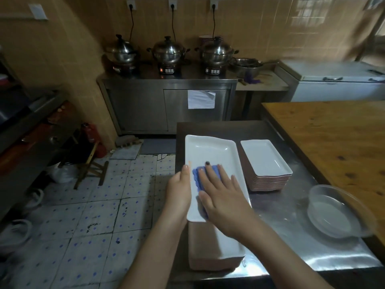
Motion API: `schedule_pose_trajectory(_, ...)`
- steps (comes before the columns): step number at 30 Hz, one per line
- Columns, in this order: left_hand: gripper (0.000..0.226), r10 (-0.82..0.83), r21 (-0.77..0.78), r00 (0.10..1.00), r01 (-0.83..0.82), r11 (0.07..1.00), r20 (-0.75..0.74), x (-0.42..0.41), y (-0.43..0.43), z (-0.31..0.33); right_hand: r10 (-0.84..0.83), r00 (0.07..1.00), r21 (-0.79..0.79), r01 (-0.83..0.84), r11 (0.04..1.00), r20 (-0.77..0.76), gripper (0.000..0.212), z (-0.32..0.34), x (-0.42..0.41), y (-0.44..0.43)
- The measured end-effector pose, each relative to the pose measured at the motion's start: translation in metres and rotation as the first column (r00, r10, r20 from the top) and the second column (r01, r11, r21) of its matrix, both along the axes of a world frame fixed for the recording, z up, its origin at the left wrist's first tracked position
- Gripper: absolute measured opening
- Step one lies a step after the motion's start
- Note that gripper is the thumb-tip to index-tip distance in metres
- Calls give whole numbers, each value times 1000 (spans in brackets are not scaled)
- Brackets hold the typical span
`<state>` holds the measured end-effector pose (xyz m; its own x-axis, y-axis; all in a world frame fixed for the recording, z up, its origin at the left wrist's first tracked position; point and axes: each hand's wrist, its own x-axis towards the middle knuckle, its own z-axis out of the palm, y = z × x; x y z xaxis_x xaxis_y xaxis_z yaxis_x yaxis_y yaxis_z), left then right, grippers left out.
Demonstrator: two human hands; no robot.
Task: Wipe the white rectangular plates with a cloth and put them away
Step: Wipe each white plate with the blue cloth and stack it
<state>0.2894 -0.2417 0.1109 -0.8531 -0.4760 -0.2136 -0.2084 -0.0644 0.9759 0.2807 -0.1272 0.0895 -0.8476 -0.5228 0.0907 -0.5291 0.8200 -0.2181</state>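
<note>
A white rectangular plate (210, 155) is held above the near stack of plates (216, 257) at the steel counter's left edge. My left hand (180, 188) grips the plate's left rim. My right hand (220, 192) lies flat inside the plate and presses a blue cloth (196, 178) onto it. Only the cloth's left edge shows beside my fingers. A second stack of white rectangular plates (265, 159) stands to the right, a little farther back.
A clear plastic bowl (337, 213) sits at the right on the steel counter (291, 236). A wooden tabletop (333, 132) borders it on the right. Three steel pots (168, 51) stand on a cabinet by the far wall. The tiled floor (93, 215) lies left.
</note>
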Motion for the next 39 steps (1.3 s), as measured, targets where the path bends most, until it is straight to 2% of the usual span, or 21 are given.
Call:
schedule_pose_trajectory(3,35,-39,-25,999,39,999,22,-1,10,-5,-76,992,3,76,997,-99,54,6,-25,-7)
schedule_pose_trajectory(7,35,12,27,1000,-12,1000,12,-3,1,-8,-249,967,71,252,965,-50,54,8,-47,12)
schedule_pose_trajectory(10,39,20,1,1000,-20,1000,21,-5,-5,-11,-174,983,98,179,979,-62,57,-6,-17,16)
schedule_pose_trajectory(14,34,3,-4,999,-3,1000,36,-3,3,-17,-46,997,-13,47,999,64,55,-10,-5,-5)
schedule_pose_trajectory(17,31,-15,43,1000,14,999,27,0,6,-20,-136,988,69,141,988,-74,53,-1,-28,-2)
schedule_pose_trajectory(20,37,7,56,1000,-8,998,19,1,-1,-21,-263,961,103,271,957,-83,54,-4,-27,11)
schedule_pose_trajectory(23,38,11,36,1000,-11,999,12,0,-2,-21,-192,981,61,192,979,-3,58,-14,-4,9)
schedule_pose_trajectory(26,38,20,3,1000,-20,1000,5,-2,0,-22,-54,993,-113,65,992,102,52,-11,-3,-2)
schedule_pose_trajectory(28,38,20,-3,1000,-20,1000,4,-1,0,-26,-115,983,-259,150,954,147,41,-3,-6,-4)
schedule_pose_trajectory(31,39,3,0,1000,-3,1000,3,2,-1,-30,-296,946,-339,323,884,131,28,0,-8,3)
schedule_pose_trajectory(33,40,9,-3,1000,-9,1000,11,4,-1,-34,-341,921,-389,388,836,187,34,-3,-8,9)
schedule_pose_trajectory(35,38,15,6,1000,-15,1000,24,6,-1,-39,-361,885,-398,458,795,295,38,-4,-9,14)
schedule_pose_trajectory(37,36,-2,14,999,1,1000,44,10,0,-45,-342,861,-391,482,784,377,14,-6,-10,19)
schedule_pose_trajectory(39,35,-11,24,998,9,1000,68,12,1,-51,-265,831,-449,500,741,488,13,-9,-11,24)
